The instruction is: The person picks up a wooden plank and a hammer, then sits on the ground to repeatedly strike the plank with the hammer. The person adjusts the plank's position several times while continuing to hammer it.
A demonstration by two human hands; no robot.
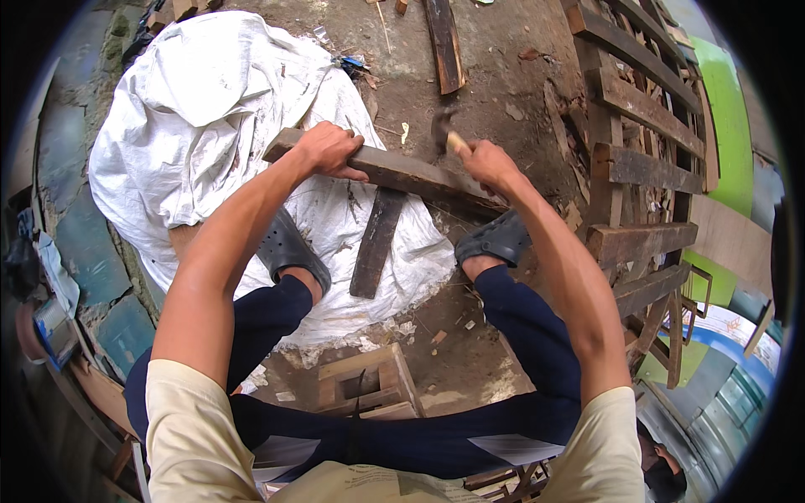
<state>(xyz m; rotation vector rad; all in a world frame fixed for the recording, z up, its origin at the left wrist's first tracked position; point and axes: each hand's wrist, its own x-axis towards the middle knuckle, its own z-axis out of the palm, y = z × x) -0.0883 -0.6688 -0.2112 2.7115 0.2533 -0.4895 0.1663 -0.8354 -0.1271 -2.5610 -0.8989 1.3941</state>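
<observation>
Long beam: dark, weathered timber, square-edged, its surface looking rough and stained. It is lying aslant between the person's feet, its left end resting over a white woven sheet, its right end reaching toward the right clog. A short dark plank is running out from under the beam toward the person, flat on the sheet, its grain showing dull and scuffed. The sheet is bunching into soft, thick creases at upper left and spreading flatter, dirt-flecked, under the left clog. Both clogs are dark grey, moulded, rounded at the toe.

Left hand: curling partly closed over the beam left of its middle, fingers bending across the wood, holding it. Right hand: closing in a fist around the pale handle of a hammer. The dark hammer head is blurring, showing just beyond the beam's far edge; cannot tell whether it is touching the wood.

Around: bare brown soil, gritty, chips scattering over it. Another board, split-edged, is lying beyond the hammer. At right a slatted wooden frame is standing, thick bars crossing it. Near the person's lap, a small wooden box is sitting, square hole in its top.
</observation>
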